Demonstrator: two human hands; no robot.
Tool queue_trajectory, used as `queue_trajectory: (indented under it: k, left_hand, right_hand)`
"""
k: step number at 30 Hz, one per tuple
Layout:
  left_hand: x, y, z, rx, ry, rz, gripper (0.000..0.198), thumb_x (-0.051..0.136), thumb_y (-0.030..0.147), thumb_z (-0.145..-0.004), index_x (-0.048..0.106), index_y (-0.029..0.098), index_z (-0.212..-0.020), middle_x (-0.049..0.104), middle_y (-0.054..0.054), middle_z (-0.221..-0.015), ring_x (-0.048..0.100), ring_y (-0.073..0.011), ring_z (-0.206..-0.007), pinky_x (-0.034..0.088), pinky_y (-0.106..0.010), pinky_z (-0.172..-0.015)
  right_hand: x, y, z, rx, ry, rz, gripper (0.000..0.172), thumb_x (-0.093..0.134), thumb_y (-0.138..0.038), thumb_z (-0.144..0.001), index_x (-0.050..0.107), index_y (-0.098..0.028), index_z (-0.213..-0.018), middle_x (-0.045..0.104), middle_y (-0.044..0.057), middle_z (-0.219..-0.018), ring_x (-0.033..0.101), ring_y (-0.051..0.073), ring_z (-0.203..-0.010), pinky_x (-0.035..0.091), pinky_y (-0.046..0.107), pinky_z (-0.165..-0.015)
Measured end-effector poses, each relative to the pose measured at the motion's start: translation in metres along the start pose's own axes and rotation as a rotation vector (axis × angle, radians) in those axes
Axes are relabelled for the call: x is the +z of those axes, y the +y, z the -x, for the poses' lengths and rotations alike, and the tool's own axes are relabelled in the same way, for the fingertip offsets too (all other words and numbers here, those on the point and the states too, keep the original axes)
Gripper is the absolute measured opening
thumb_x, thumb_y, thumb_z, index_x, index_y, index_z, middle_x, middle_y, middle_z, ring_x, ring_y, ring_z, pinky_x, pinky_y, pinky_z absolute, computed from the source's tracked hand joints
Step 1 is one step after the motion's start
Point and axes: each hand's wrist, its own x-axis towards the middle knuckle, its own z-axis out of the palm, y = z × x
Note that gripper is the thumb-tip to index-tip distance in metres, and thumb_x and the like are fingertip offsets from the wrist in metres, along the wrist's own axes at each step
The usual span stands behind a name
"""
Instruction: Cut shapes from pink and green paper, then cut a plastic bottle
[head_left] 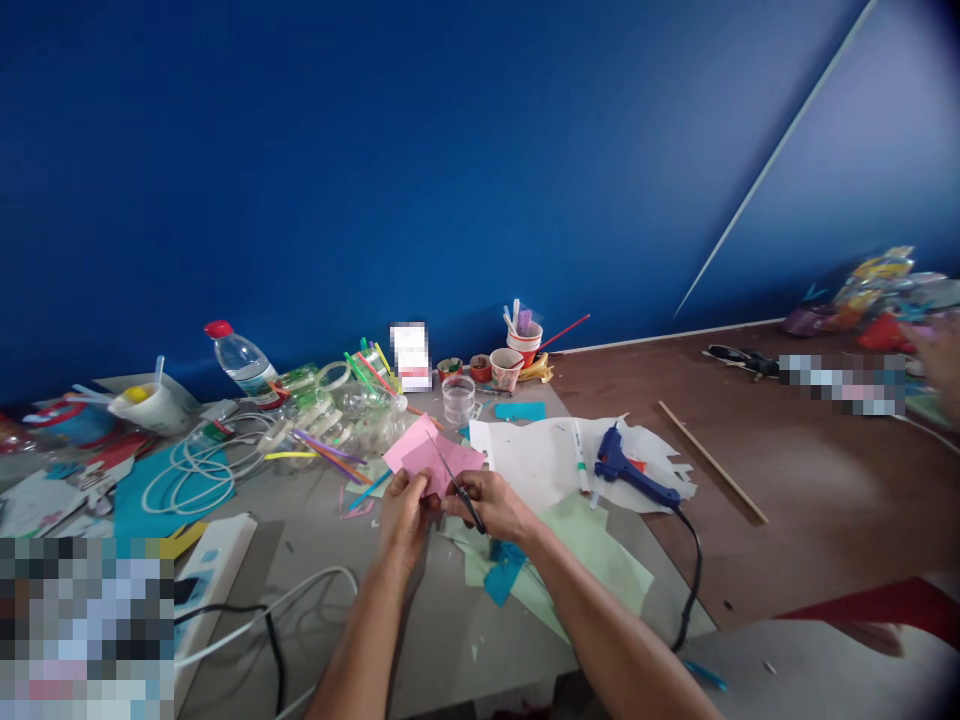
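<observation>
A sheet of pink paper (420,445) is pinched in my left hand (409,505), thumb on top. Fingers of my right hand (487,500) are wrapped round a pair of dark-handled scissors (466,500). Its thin blades lie against the pink paper and point up and away from me. Below my right hand are pale green paper sheets (570,550) and a crumpled blue piece (504,572). Just beyond the hands stands a clear plastic cup (458,400). My fingers partly hide the lower edge of the paper.
A blue glue gun (630,470) rests on torn white paper (525,460), beside a marker (580,455). A wooden stick (712,460) lies to the right. Clear bottles, straws, a white cable (187,470) and a power strip (217,570) fill the left. Another person's hand (937,360) shows far right.
</observation>
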Motion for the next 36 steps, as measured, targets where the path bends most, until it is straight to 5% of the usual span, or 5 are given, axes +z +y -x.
queue_trajectory:
  k: [20, 36]
  left_hand:
    - [0.002, 0.002, 0.002, -0.013, -0.042, 0.014, 0.037, 0.083, 0.032, -0.047, 0.063, 0.016, -0.073, 0.061, 0.003, -0.059, 0.05, -0.0074, -0.046, 0.036, -0.019, -0.044]
    - [-0.006, 0.001, -0.007, 0.102, 0.09, 0.03, 0.038, 0.083, 0.036, -0.049, 0.055, 0.018, -0.069, 0.056, 0.006, -0.054, 0.046, -0.0056, -0.043, 0.037, -0.02, -0.046]
  right_hand:
    - [0.0, 0.013, -0.005, -0.006, 0.065, 0.004, 0.032, 0.068, -0.047, -0.075, 0.063, -0.016, -0.076, 0.05, -0.005, -0.048, 0.046, 0.008, -0.045, 0.032, 0.019, -0.043]
    - [0.003, 0.015, -0.007, -0.007, 0.092, 0.044, 0.029, 0.068, -0.044, -0.074, 0.064, -0.016, -0.075, 0.048, -0.005, -0.048, 0.044, 0.008, -0.047, 0.031, 0.019, -0.045]
